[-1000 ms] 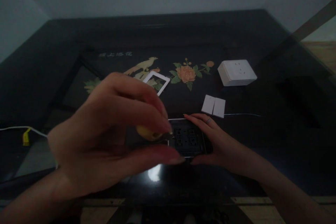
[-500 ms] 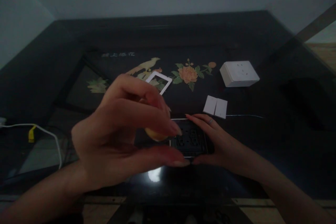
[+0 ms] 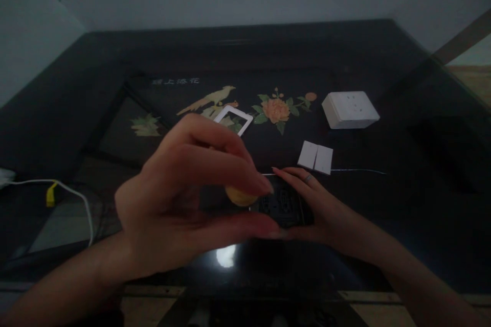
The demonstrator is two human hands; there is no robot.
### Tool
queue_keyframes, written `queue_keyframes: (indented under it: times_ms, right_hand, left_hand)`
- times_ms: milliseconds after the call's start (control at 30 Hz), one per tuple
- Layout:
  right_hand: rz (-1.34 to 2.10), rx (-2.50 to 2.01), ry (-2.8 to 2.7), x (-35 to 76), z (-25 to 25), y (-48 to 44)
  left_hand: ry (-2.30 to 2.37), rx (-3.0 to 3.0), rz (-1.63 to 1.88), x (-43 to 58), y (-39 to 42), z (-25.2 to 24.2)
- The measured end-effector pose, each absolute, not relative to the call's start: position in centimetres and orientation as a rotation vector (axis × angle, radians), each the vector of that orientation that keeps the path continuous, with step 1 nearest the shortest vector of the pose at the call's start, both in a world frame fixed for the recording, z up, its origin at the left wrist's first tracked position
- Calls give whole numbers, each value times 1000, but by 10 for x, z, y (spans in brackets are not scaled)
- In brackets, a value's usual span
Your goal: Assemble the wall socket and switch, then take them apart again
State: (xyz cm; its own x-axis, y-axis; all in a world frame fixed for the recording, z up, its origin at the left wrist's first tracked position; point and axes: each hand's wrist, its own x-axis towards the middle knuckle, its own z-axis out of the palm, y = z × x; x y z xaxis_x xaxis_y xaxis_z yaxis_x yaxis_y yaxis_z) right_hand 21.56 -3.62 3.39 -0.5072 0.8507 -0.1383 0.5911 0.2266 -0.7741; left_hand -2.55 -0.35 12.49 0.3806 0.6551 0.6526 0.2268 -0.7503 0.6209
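Note:
My left hand (image 3: 184,194) is raised close to the camera, its fingers curled and thumb stretched below them. A rounded yellow handle (image 3: 241,197) shows behind the index finger; most of it is hidden, so I cannot make out what tool it belongs to. My right hand (image 3: 318,199) grips the right side of a dark wall switch module (image 3: 286,202) with a thin light edge, fingers at the far side and thumb at the near side. The module lies on the table, its left part covered by my left hand.
Beyond my hands lie a white rectangular frame (image 3: 245,117) and two white rocker plates (image 3: 315,157), with a thin wire (image 3: 360,169) beside them. A white socket box (image 3: 351,110) stands farther right. On the left runs a white cable (image 3: 76,194) with a yellow tag (image 3: 50,194).
My left hand has shifted slightly to the right over the module, with the yellow handle moving along. My right hand keeps its grip, and the view has tilted a little.

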Motion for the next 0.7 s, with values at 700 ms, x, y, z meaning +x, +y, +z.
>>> queue_keyframes:
  times_ms: [700]
  right_hand:
    - [1187,-1367,-2175,216,35,-37]
  left_hand:
    - [975,2139,1278,-30,-3,130]
